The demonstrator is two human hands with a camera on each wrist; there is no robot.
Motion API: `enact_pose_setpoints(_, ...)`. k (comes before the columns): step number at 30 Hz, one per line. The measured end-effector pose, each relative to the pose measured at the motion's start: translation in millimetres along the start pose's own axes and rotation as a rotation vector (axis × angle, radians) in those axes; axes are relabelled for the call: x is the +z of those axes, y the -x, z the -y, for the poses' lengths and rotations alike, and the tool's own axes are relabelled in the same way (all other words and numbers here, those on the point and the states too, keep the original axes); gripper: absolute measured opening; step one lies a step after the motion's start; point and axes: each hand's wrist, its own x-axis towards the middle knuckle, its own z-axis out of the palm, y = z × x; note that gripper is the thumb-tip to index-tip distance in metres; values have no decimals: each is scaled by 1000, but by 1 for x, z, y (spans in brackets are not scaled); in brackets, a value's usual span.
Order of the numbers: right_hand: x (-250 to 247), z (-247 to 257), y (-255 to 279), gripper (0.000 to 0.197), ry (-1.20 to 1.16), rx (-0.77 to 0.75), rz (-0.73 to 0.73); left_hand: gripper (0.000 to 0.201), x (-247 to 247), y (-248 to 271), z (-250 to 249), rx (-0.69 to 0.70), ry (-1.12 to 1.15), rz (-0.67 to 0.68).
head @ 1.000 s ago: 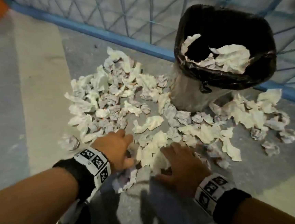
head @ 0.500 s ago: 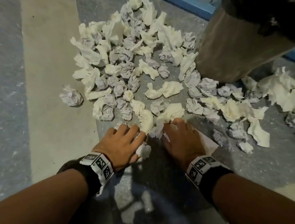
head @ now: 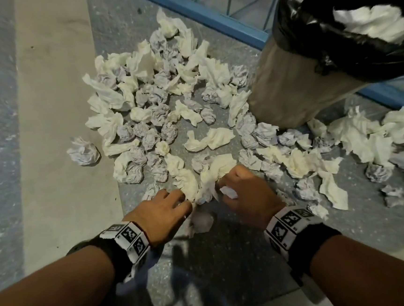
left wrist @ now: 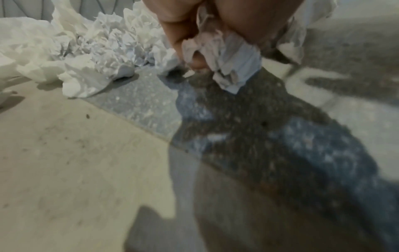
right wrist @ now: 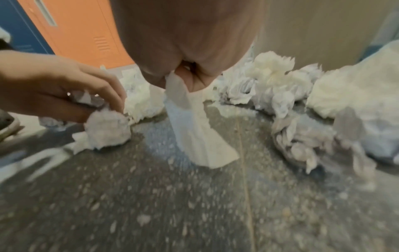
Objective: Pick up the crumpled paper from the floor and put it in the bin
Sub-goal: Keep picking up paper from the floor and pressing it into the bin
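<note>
Compared with half a second ago, both hands are closing on paper instead of lying spread over it. The right hand [head: 244,193], which was flat on the floor, is now bunching into a fist, and the right wrist view is showing a white paper sheet [right wrist: 195,129] hanging from its clenched fingers down to the floor. The left hand [head: 161,211] is curling its fingers round a crumpled paper ball [right wrist: 106,128]; the left wrist view is showing greyish creased paper [left wrist: 224,56] bunching out between thumb and fingers. I judge this to mean the gathering step is nearly over and the lift toward the bin is coming next.

The rest of the crumpled paper pile [head: 158,112] is lying on the grey floor [head: 205,262], fanning out from 10 o'clock to 12 o'clock of the hands, with the nearest pieces touching the knuckles. More scraps [head: 356,144] are trailing off toward 2 and 3 o'clock, round the foot of the bin. The bin [head: 295,91] itself is standing at about 1 o'clock, near the right hand, lined with a black bag [head: 313,45] and already holding white paper [head: 370,23]. Behind it a blue rail [head: 208,13] is running along the floor edge. So much paper is waiting on the floor that the job seems far from done.
</note>
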Motion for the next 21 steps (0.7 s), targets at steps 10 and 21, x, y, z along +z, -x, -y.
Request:
enact_pose_setpoints(10,-161,21,40,21,-23,-214,-271,45,-186,-60,14,131,160,-411)
enact_pose_setpoints(21,-303,-44,1,56,139,252,-603,40,-350,-226,-35,7,514,-861)
